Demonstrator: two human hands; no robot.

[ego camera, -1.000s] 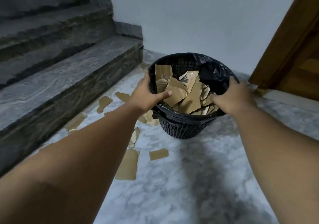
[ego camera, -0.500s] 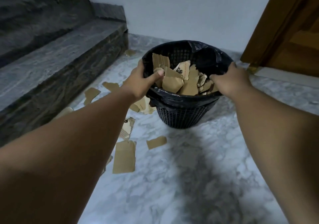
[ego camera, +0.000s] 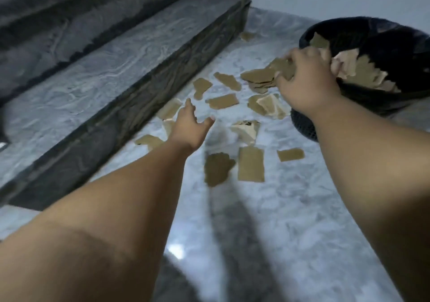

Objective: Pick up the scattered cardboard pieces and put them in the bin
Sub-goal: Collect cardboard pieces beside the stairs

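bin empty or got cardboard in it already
Not empty: the bin already holds a heap of torn cardboard pieces, reaching up near its rim by the right hand.

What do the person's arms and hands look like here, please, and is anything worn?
The left arm and right arm are bare to the frame's edge, no sleeves. The left hand and right hand wear no gloves; no watch, ring or band shows, though blurred.

Two bare arms are shown: the left forearm (ego camera: pixel 130 197) and the right forearm (ego camera: pixel 372 162) are uncovered down to the frame's lower edge. The left hand (ego camera: pixel 188 127) and right hand (ego camera: pixel 304 80) are likewise bare. A faint crease (ego camera: pixel 69 231) is seen across the left arm near the elbow.
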